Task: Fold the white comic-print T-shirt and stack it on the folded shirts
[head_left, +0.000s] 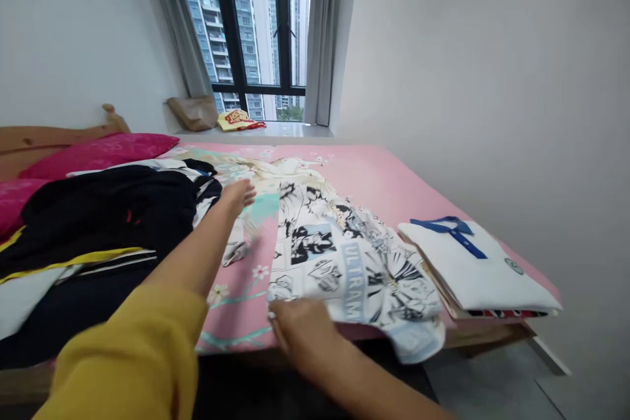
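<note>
A white garment with black comic-strip print (339, 256) lies spread on the pink bed sheet (374, 174). My right hand (302, 328) rests on its near edge at the bed's front, fingers closed on the cloth. My left hand (239, 195), arm in a yellow sleeve, reaches forward to the garment's far left corner, beside a heap of dark clothes (103, 210). Its fingers are smeared by motion, so its grip is unclear.
A stack of folded clothes topped by a white shirt with blue collar (475, 262) sits at the bed's right front corner. Pink pillows (98, 151) lie at the left. A brown bag (194, 111) and a yellow packet (236, 119) are on the window sill.
</note>
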`<state>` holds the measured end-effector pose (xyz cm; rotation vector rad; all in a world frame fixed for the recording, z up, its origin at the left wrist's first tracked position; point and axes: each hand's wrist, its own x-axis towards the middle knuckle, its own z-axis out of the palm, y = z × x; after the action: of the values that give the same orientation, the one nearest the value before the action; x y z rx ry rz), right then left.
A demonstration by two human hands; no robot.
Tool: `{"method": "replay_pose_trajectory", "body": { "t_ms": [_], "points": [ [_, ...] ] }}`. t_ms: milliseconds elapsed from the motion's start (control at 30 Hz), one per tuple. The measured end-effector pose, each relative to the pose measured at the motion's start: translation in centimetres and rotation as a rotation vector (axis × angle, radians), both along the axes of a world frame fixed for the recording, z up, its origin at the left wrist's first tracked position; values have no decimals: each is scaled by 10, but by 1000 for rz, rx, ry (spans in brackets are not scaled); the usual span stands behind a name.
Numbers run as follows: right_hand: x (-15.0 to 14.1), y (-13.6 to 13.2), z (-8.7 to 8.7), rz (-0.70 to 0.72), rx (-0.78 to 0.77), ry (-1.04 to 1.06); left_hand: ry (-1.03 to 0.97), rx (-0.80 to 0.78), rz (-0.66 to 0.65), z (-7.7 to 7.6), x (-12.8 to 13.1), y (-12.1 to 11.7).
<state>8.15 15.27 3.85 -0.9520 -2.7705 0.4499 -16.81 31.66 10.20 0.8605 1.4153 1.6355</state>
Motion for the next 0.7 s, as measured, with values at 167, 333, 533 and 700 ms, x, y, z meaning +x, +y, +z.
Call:
{"method": "replay_pose_trajectory", "body": {
  "t_ms": [167,333,533,700],
  "points": [
    [-31,-16,-87,234,-219,24,-131,-385,21,-141,3,-127],
    [60,-20,-128,-19,-405,299,-411,-614,28,-238,26,-262],
    [211,5,-167,-1070,-227,728,-301,-589,92,-238,71,-276],
    [274,29,-202,-1229,-175,911,4,-573,122,-226,76,-230]
  ]
}}
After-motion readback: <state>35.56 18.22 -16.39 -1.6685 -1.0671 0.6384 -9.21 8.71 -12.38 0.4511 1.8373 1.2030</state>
